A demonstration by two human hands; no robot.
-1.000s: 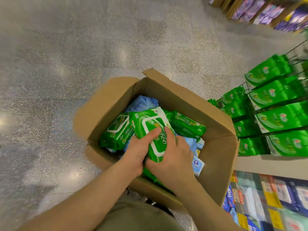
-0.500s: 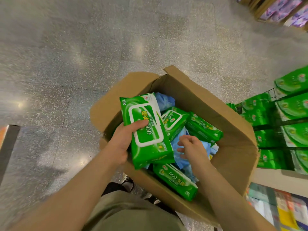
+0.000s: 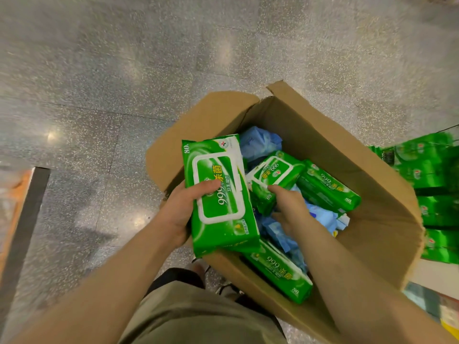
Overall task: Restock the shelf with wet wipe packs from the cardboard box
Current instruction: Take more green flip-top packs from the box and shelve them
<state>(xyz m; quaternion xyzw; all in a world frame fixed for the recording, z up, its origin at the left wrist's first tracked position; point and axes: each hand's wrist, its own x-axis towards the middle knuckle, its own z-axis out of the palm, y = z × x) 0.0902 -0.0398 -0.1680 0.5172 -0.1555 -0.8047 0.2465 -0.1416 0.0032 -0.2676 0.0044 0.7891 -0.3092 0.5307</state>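
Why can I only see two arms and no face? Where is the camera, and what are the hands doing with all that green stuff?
The camera sits on the person's head and looks down, so you see only their own arms, never a face. There is one picture, from that one spot. On the speckled floor stands an open cardboard box. Inside lie green wet wipe packs and some crumpled blue wrapping. The left hand holds one big pack lifted above the box's edge, thumb across its front. The right hand reaches into the box and touches a second pack; whether its grip has closed yet is hard to tell. At the right edge you can see the shelf packs, already stocked.
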